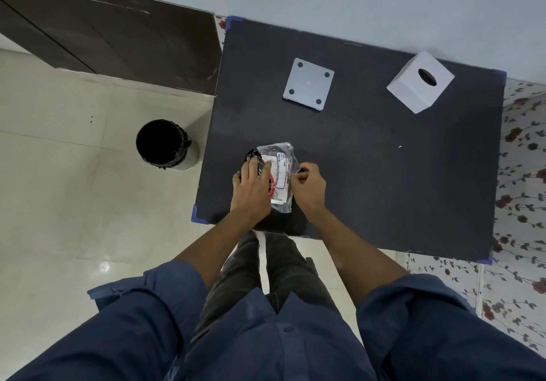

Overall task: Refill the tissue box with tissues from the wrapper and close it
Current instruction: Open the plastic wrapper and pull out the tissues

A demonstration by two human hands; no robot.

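Note:
A clear plastic wrapper of tissues (279,168) with a white label lies near the front left of the black table (384,174). My left hand (251,187) presses down on its left side, fingers spread over it. My right hand (308,187) pinches the wrapper's right edge. The white cube tissue box (419,82) with an oval hole on top stands at the far right of the table. Its flat white base lid (308,83), with four dark pads, lies apart at the far middle.
A bin lined with a black bag (165,144) stands on the tiled floor left of the table. A dark wooden door (103,35) is at the far left. Floral cloth (523,174) shows along the table's right side.

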